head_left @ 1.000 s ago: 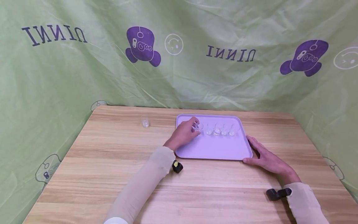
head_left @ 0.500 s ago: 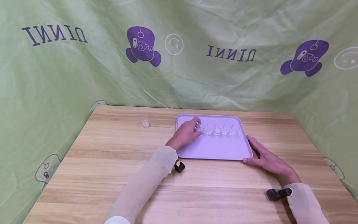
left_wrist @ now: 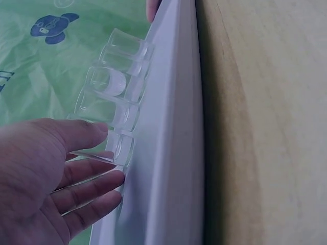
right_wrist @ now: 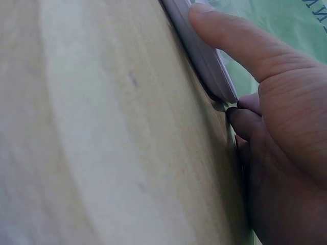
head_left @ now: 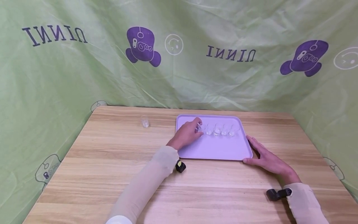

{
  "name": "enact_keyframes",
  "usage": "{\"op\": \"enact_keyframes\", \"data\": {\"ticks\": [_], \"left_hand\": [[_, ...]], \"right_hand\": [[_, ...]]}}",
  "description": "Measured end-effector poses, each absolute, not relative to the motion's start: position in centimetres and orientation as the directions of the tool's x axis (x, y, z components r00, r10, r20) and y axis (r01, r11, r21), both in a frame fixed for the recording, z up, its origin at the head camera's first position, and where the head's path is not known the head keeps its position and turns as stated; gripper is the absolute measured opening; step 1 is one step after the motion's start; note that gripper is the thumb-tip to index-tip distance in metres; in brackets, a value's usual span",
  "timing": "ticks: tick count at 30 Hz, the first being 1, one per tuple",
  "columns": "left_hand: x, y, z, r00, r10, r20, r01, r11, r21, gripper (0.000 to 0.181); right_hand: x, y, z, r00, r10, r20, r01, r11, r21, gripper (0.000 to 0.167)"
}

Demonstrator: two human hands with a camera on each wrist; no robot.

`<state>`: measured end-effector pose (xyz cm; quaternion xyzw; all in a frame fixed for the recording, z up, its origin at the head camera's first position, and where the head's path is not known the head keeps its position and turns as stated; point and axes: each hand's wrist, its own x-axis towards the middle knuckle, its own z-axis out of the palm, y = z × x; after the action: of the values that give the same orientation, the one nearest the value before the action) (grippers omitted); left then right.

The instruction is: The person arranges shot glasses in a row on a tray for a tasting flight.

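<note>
A small clear shot glass (left_wrist: pixel 121 149) stands upright on the lilac tray (head_left: pixel 215 149), at the left end of a row of several like glasses (head_left: pixel 217 131). My left hand (head_left: pixel 186 134) pinches it, thumb in front and fingers behind, as the left wrist view shows. The glass sits very close to its neighbour; whether they touch I cannot tell. At the tray's near right corner rests my right hand (head_left: pixel 267 158). Its fingers lie along the right side and the thumb touches the front rim. In the right wrist view, the fingertips are partly hidden.
One more clear glass (head_left: pixel 145 122) stands on the wooden table (head_left: pixel 112 149), left of the tray. A green printed cloth (head_left: pixel 179 81) hangs behind the table and at both sides. Small black cameras are strapped to both wrists.
My left hand has slid slightly to the right with its glass, narrowing the gap to the row. My right hand and the tray have stayed put.
</note>
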<state>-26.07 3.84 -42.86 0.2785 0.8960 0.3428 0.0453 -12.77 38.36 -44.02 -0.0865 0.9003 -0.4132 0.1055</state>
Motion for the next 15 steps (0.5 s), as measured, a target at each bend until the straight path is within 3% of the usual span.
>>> {"op": "enact_keyframes", "data": {"ticks": [15], "left_hand": [[-26.17, 4.04, -43.17, -0.848, 0.523, 0.083, 0.463, 0.655, 0.597, 0.027]], "right_hand": [[-12.71, 38.35, -44.09, -0.962, -0.247, -0.116, -0.069, 0.631, -0.772, 0.103]]}}
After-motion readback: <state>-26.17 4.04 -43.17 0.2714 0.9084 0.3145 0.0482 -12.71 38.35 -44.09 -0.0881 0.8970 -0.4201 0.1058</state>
